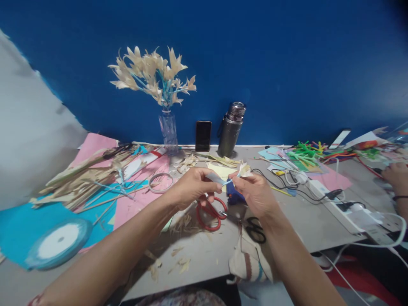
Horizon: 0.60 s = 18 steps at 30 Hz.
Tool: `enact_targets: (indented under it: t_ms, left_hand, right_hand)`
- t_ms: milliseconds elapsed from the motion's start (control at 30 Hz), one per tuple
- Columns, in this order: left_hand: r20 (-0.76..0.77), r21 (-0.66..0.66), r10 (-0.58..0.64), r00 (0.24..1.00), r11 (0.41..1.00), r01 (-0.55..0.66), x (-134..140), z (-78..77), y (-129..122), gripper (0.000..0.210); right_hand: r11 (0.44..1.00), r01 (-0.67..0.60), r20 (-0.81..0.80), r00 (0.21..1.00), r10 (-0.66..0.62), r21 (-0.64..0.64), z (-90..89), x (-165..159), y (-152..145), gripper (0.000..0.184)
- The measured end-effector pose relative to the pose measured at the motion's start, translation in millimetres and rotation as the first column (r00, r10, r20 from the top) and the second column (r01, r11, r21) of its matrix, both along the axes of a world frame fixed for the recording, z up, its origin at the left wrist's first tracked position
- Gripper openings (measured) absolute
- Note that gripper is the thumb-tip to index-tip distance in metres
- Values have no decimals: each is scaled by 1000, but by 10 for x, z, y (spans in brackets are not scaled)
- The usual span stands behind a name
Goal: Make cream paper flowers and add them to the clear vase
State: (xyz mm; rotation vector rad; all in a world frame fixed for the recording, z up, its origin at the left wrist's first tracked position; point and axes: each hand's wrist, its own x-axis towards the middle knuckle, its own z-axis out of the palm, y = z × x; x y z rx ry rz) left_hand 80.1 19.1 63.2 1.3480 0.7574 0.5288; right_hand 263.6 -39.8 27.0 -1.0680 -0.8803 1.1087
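Observation:
Between the fingers of my right hand is a small cream husk flower, its pale blue stem pointing left. My left hand pinches a light blue strip that meets the stem. Both hands are closed, close together above the table. Beneath them lie red-handled scissors and a dark blue object, partly hidden by my right hand. Black-handled scissors rest beside my right wrist, near a striped cloth pouch.
Similar flowers stand in a clear bottle, beside a phone and a thermos. Left are dried husks and a ribbon roll. A power strip with cables and another person's hand are right.

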Motion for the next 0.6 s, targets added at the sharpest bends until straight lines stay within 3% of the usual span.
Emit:
enact_targets:
  t_ms: [167, 267, 300, 367, 433, 467, 533, 600]
  left_hand:
    - [-37, 70, 76, 996, 995, -73, 36, -51, 12, 10]
    - [-18, 52, 129, 992, 990, -128, 27, -98, 85, 10]
    - [-8, 37, 149, 989, 988, -149, 21, -116, 116, 10]
    - [6, 12, 187, 982, 982, -187, 9, -164, 182, 10]
    - [10, 3, 231, 973, 973, -231, 5, -227, 248, 11]
    - [12, -3, 257, 966, 966, -257, 7, -264, 279, 12]
    - [8, -18, 304, 953, 953, -304, 18, -340, 332, 13]
    - [3, -23, 347, 938, 938, -347, 37, -410, 371, 12]
  right_hand:
    - [1000, -12, 70, 997, 12, 7, -15, 5, 29, 31]
    - [1000, -11, 377, 926, 18, -22, -17, 129, 17, 34]
    - [1000, -3, 533, 846, 19, -31, -29, 200, 1, 31]
    - [999, 23, 840, 542, 23, -42, -86, 371, -48, 20]
    - [992, 38, 977, 185, 109, -118, -178, 548, -107, 14]
    - [986, 52, 985, 74, 156, -160, -227, 624, -135, 14]
    - [972, 42, 970, -57, 235, -232, -314, 728, -177, 18]
    - [963, 22, 957, -115, 268, -267, -368, 759, -187, 20]
